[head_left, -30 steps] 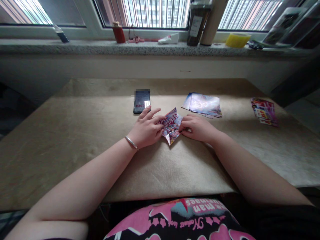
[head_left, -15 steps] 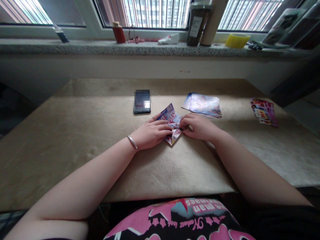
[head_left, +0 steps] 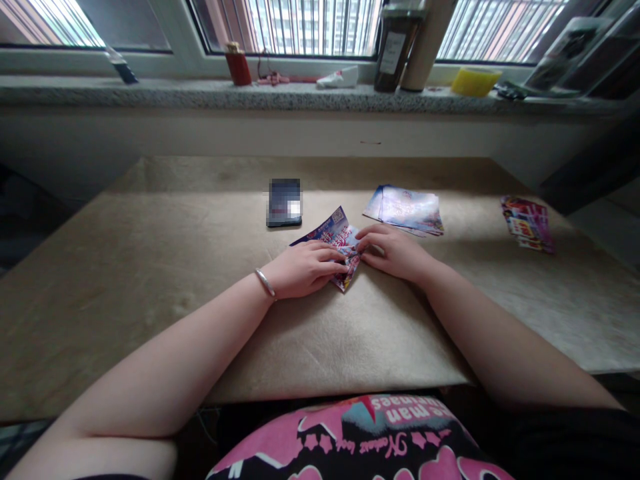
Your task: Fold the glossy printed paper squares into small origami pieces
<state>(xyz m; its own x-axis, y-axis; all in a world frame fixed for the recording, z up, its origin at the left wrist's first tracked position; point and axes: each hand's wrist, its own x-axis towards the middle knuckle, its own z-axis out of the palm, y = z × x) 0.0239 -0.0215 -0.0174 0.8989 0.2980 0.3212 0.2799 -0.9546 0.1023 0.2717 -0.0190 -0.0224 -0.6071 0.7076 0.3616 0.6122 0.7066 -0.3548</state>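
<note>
A colourful printed paper sheet [head_left: 336, 237], partly folded, lies on the beige table [head_left: 150, 267] in front of me. My left hand [head_left: 301, 268], with a silver bracelet on the wrist, lies over the sheet's left part with its fingers pressed down on it. My right hand [head_left: 393, 249] pinches the sheet's right edge with curled fingers. The two hands meet at the fold in the middle, and much of the sheet is hidden under them.
A dark phone [head_left: 285, 202] lies just beyond the sheet. A stack of printed sheets [head_left: 406, 209] sits to the right, another small stack [head_left: 529, 223] farther right. The windowsill [head_left: 200, 95] holds a red cup [head_left: 238, 65], a dark jar [head_left: 394, 48] and a yellow tape roll [head_left: 475, 80].
The sheet has gone from raised and tilted to pressed flatter on the table. My left hand's fingers have come down together onto it. My right hand has shifted slightly up along its edge.
</note>
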